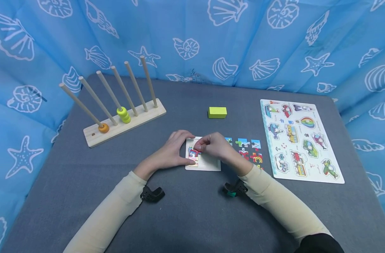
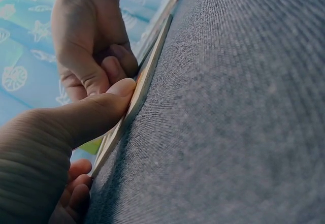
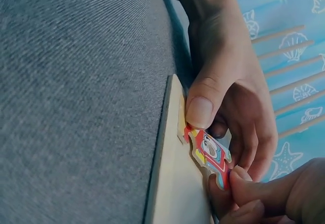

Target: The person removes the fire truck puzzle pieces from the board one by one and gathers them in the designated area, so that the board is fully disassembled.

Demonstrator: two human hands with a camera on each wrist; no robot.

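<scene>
A small pale puzzle tray (image 1: 209, 164) lies on the grey table between both hands. My left hand (image 1: 171, 151) grips it along its left side, thumb on the near corner and fingers at the far edge. With thumb and finger, my right hand (image 1: 217, 144) pinches a colourful jigsaw piece (image 3: 212, 152) with red and yellow print, tilted above the tray in the right wrist view. Under the left thumb (image 3: 200, 111) sits a yellowish piece (image 3: 181, 118), partly covered. In the left wrist view the hands hide most of the tray's face.
Several loose jigsaw pieces (image 1: 255, 144) lie right of the tray, partly behind the right forearm. A vehicle picture board (image 1: 285, 172) is farther right. A yellow-green block (image 1: 217, 112) stands behind. At back left is a wooden peg stand (image 1: 132, 123) with tall rods and a few beads.
</scene>
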